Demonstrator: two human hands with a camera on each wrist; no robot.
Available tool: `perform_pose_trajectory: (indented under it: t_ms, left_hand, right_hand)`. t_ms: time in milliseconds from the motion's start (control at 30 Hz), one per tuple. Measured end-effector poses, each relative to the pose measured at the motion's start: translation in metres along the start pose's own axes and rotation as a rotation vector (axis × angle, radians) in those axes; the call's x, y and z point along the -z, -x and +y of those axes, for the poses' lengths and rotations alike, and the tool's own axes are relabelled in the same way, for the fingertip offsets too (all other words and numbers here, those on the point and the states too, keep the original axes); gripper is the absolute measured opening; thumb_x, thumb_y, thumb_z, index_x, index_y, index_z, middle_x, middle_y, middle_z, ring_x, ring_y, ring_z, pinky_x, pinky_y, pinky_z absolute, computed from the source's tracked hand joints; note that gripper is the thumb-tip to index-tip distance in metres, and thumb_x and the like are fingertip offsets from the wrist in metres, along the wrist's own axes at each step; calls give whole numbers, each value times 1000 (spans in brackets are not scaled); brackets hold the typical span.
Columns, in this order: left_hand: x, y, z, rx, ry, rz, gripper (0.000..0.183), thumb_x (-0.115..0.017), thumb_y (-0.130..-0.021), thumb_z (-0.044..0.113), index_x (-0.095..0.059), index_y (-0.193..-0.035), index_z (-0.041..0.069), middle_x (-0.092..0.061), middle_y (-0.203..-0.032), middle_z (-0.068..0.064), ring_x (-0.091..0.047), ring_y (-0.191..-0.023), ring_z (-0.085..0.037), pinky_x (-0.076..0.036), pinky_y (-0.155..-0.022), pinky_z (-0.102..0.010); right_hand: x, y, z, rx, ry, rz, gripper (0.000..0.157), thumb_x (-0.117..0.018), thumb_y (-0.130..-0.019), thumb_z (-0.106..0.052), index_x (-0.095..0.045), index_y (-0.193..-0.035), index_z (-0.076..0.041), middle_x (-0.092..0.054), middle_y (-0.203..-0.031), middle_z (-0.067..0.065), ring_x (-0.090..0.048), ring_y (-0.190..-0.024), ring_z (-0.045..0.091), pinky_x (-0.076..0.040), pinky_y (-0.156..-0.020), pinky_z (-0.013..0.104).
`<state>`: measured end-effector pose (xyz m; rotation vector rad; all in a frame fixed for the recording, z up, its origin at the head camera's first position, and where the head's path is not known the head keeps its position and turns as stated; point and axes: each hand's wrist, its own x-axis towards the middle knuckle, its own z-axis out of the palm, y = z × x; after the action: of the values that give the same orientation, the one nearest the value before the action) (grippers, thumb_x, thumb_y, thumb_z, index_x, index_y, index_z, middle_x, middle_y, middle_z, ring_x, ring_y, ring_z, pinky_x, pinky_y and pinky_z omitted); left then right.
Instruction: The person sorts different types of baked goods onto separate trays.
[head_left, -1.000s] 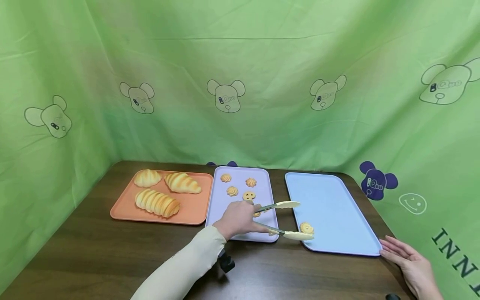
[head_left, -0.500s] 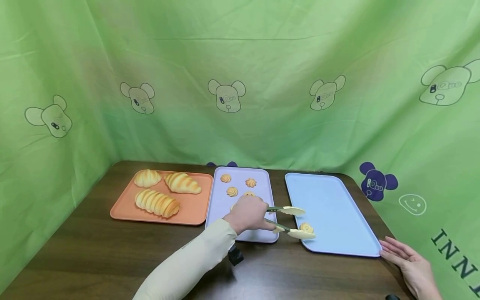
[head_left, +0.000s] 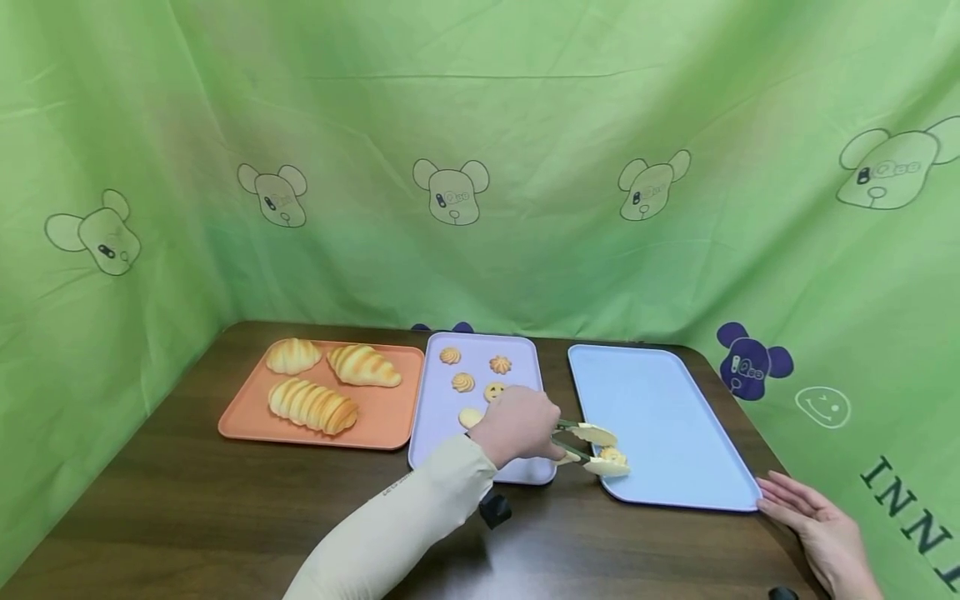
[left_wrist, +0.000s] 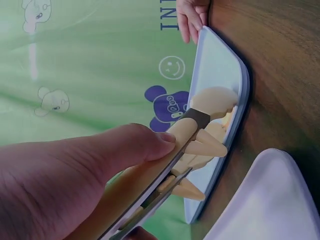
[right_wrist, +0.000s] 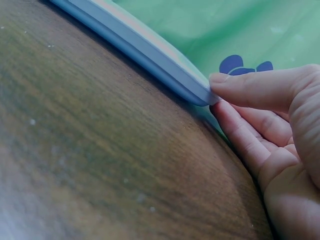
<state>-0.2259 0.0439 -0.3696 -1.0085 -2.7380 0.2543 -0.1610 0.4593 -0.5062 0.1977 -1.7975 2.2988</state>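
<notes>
My left hand (head_left: 519, 425) grips a pair of tongs (left_wrist: 165, 175) with pale, scalloped tips, reaching over the purple tray from the left. The two tips (head_left: 597, 434) stand on either side of a swirled butter cookie (head_left: 613, 455), which lies at the near left corner of the blue tray (head_left: 667, 408). In the left wrist view the tips hide most of this cookie. My right hand (head_left: 821, 525) pinches the blue tray's near right corner, thumb (right_wrist: 250, 90) on top and a finger below, as the right wrist view shows.
A purple tray (head_left: 438, 433) in the middle bears several cookies (head_left: 462, 382), some hidden behind my left hand. On the left, an orange tray (head_left: 247, 421) carries three bread rolls (head_left: 313, 406). Green cloth (head_left: 525, 267) hangs behind the brown table (head_left: 187, 500) and along its sides.
My left hand has moved right, and the tongs' tips have drawn closer together around the cookie on the blue tray. The right hand stays at the tray's corner.
</notes>
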Motion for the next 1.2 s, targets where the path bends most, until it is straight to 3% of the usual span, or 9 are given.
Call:
perform_pose_trajectory:
  t_ms: [267,567,1200]
  left_hand:
    - [-18,6,-6,45,108,47,51,-72,-80,62,-48,-55,24,-41,-51,11,-36,-44,-9,-33,-35,-29]
    - [-34,15,-11,47,128,106,49,-70,-80,66,-51,-55,27,-42,-52,13,-36,-44,-7,-32,-35,-27]
    - [-57,31,-11,26,86,353,42,-70,-81,62,-62,-71,22,-46,-58,11,-34,-43,-5,-27,-36,-24]
  right_hand:
    - [0,0,0,-3,5,3,54,-55,-86,26,-73,-116,-16,-75,-103,0,-71,-94,8,-52,-77,18]
    - [-1,0,1,-18,36,32,54,-56,-87,25,-74,-115,-18,-75,-102,-2,-71,-92,6,-52,-77,16]
    - [2,0,2,-5,66,-11,54,-55,-88,24,-73,-117,-18,-74,-105,-3,-70,-96,5,-51,-78,16]
